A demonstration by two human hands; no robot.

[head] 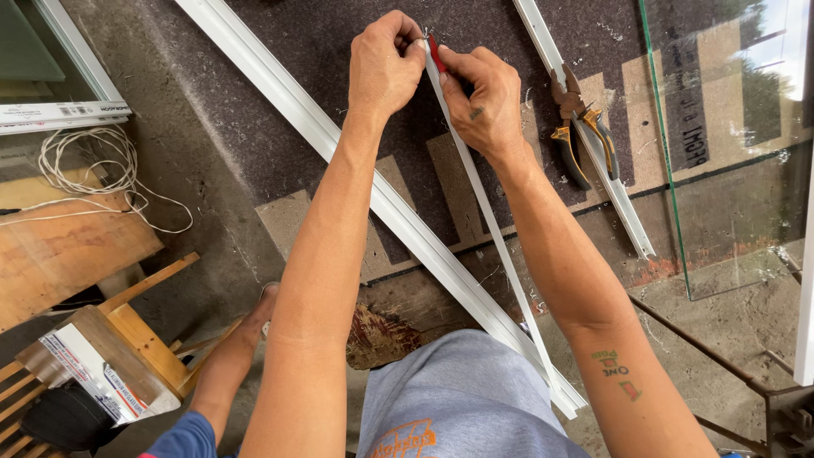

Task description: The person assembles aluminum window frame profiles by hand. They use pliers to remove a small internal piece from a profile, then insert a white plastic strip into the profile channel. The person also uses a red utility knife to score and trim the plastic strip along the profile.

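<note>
My left hand [386, 64] pinches the far end of a thin white strip [487, 212] that runs back toward my lap. My right hand [479, 97] grips the same strip just below and holds a small red tool [436, 55] against its end. A wider white profile bar [339, 153] lies diagonally beneath both arms on a dark mat.
Pliers with orange and black handles [581, 127] rest on another white profile [593, 153] to the right. A glass pane [729, 144] stands at far right. A coiled white cord [93, 165], a wooden board and a wooden stool [140, 339] sit at left. Another person's arm [233, 356] reaches in below.
</note>
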